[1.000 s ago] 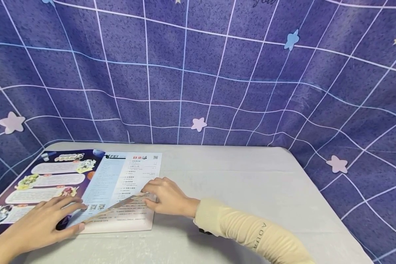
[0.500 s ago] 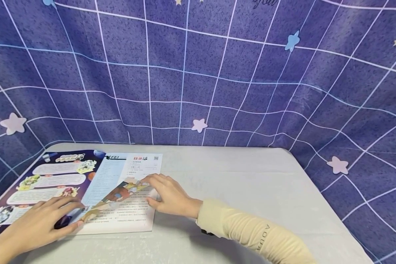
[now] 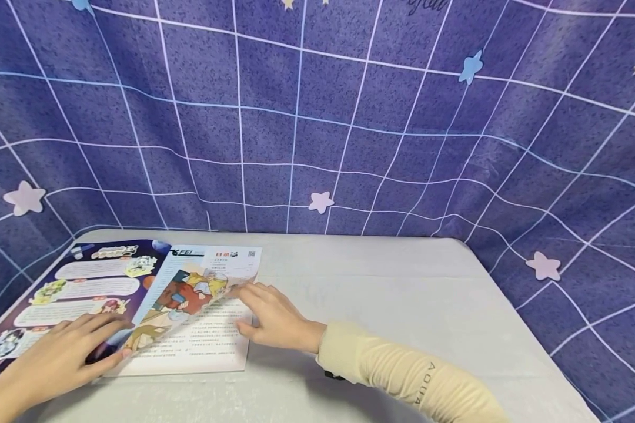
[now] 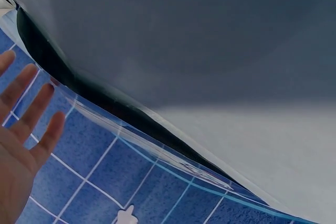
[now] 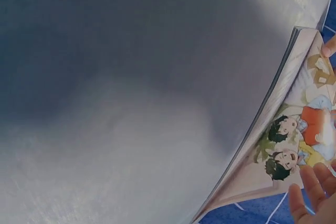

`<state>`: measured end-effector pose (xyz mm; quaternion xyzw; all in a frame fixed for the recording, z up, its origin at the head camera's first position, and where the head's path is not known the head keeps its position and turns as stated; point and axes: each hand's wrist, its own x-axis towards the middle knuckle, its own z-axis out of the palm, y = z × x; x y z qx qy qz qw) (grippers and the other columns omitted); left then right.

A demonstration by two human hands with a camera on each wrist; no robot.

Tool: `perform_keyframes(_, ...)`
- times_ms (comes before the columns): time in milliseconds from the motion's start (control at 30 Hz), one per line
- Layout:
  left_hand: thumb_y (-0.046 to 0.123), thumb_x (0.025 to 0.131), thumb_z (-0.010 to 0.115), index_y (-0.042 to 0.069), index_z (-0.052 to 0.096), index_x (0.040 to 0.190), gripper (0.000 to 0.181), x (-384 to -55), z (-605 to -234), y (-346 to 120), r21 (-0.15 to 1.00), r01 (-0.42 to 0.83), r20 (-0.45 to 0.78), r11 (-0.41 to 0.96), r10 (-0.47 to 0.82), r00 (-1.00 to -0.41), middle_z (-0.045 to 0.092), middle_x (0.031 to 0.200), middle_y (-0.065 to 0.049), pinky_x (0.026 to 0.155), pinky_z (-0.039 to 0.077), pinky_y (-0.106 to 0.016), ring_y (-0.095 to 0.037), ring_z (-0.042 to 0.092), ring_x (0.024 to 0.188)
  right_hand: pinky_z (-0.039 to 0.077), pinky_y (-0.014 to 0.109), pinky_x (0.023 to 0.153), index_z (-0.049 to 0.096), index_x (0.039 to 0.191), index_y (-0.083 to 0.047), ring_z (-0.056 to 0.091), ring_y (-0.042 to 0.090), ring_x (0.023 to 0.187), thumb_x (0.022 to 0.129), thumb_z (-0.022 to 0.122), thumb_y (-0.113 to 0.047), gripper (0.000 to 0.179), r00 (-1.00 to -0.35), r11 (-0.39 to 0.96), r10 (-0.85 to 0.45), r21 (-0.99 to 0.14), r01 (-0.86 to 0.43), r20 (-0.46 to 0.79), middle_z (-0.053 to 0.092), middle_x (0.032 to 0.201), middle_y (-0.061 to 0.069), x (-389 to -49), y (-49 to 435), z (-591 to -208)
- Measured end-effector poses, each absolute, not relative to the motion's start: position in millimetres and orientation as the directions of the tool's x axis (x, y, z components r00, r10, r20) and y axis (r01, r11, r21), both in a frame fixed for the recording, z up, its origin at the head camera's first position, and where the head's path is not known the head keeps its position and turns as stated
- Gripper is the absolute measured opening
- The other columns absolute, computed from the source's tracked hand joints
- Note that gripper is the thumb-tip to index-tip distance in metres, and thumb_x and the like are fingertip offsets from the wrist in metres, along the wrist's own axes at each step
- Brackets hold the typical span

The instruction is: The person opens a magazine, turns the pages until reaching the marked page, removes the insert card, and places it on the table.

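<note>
Blue-purple cloth (image 3: 275,135), printed with pale grid lines and stars (image 3: 321,202), hangs behind a desk (image 3: 360,282) covered in light grey. Looking down from my head, I see the magazine (image 3: 211,355) spread at the left side of the desk, its dark left page (image 3: 92,288) full of white text boxes and small cartoon figures. My left hand (image 3: 74,352) lies over the lower part of that page, fingers loosely spread, thumb at the bottom of a curled page (image 3: 185,299) bearing a coloured drawing. My right hand (image 3: 275,317) is at the outer side of the curled page: the fingers touch it while the thumb stands well apart, a wide gap between them. A cream sleeve (image 3: 402,367) with dark letters covers that forearm. From my left wrist, the fingers show straight and fanned out at the left edge, near a dark band I cannot make out. From my right wrist, the drawing shows two dark-haired cartoon figures, and my fingers, nearly straight, are at its lower part; grey desk fills the rest, partly in shadow.
</note>
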<state>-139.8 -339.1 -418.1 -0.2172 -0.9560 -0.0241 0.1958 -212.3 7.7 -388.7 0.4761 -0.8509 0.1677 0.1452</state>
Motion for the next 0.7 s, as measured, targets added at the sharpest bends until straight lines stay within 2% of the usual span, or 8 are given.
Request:
perform_keyframes(300,0.054,0.067,0.071,0.014,0.061,0.112,0.061,-141.6,-420.9,-343.3,-0.062,0.41,0.429,0.91,0.395,-0.812,0.059,0.113,-0.009,0.082,0.035,-0.05,-0.03,0.05,0.103,0.041,0.022,0.093,0.048,0.125,-0.017,0.05,0.009,0.115,0.083,0.061,-0.036,0.048,-0.532,0.521,-0.802,-0.118,-0.846,0.272,0.054,0.126,-0.004,-208.0,4.6,-393.5)
perform_keyframes(500,0.052,0.066,0.072,0.011,0.06,0.113,0.063,-142.9,-421.3,-346.5,-0.078,0.418,0.47,0.905,0.403,-0.785,0.057,0.116,-0.01,0.083,0.034,-0.051,-0.031,0.047,0.106,0.043,0.025,0.091,0.049,0.124,-0.019,0.049,0.008,0.114,0.084,0.061,-0.039,0.047,-0.543,0.532,-0.817,-0.11,-0.84,0.193,0.052,0.126,-0.006,-205.4,4.5,-394.5)
perform_keyframes(700,0.053,0.066,0.071,0.01,0.057,0.114,0.066,-142.4,-420.6,-347.8,-0.1,0.386,0.477,0.917,0.384,-0.79,0.053,0.119,-0.013,0.08,0.036,-0.058,-0.034,0.045,0.107,0.042,0.023,0.087,0.05,0.123,-0.019,0.05,0.007,0.109,0.083,0.062,-0.039,0.046,-0.523,0.514,-0.84,-0.098,-0.852,0.146,0.053,0.124,-0.006,-204.8,4.8,-396.8)
